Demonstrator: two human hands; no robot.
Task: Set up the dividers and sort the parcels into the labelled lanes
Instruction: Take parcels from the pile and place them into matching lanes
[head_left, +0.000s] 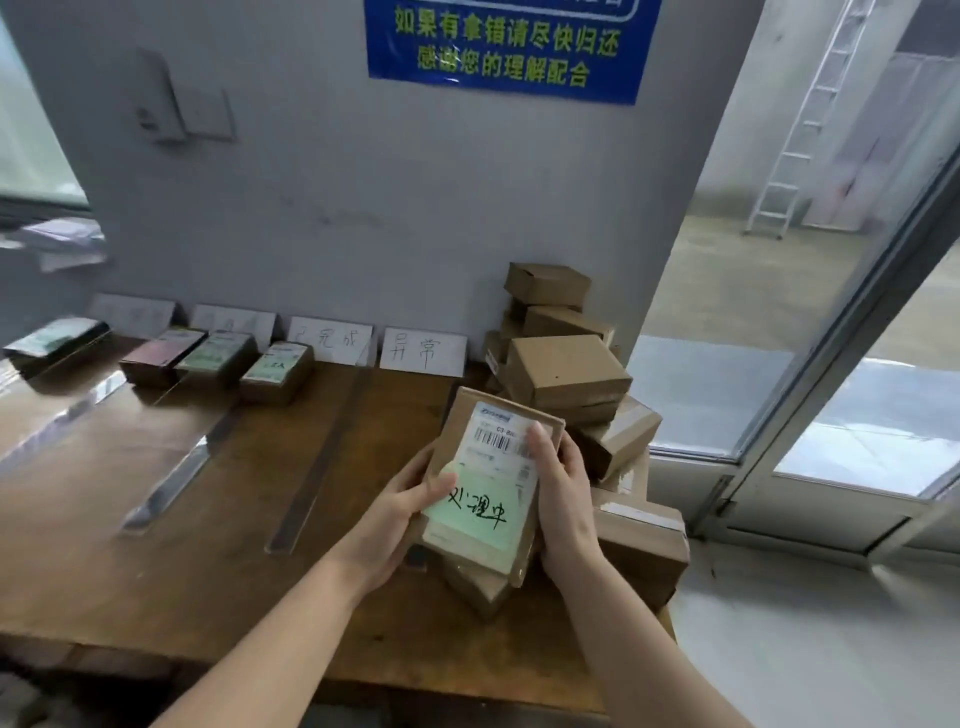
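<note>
Parcel (488, 483) (green-labelled) gripped between left hand (400, 512) and right hand (563, 493).

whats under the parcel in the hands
Below the held parcel lie brown boxes on the table. The parcel, the left hand and the right hand cover most of them, so their labels and count cannot be seen.

Blue sign (511, 47) gets chopped off by the top edge, only its lower lines show. Leftmost lane label (132, 314) and its neighbour (234, 325) are too blurry to read. Fine print on the parcel (485, 499)'s shipping label (498, 441) is too tiny, and the right hand (561, 488) covers its edge. The box underneath (478, 587) is mostly hidden.
</note>
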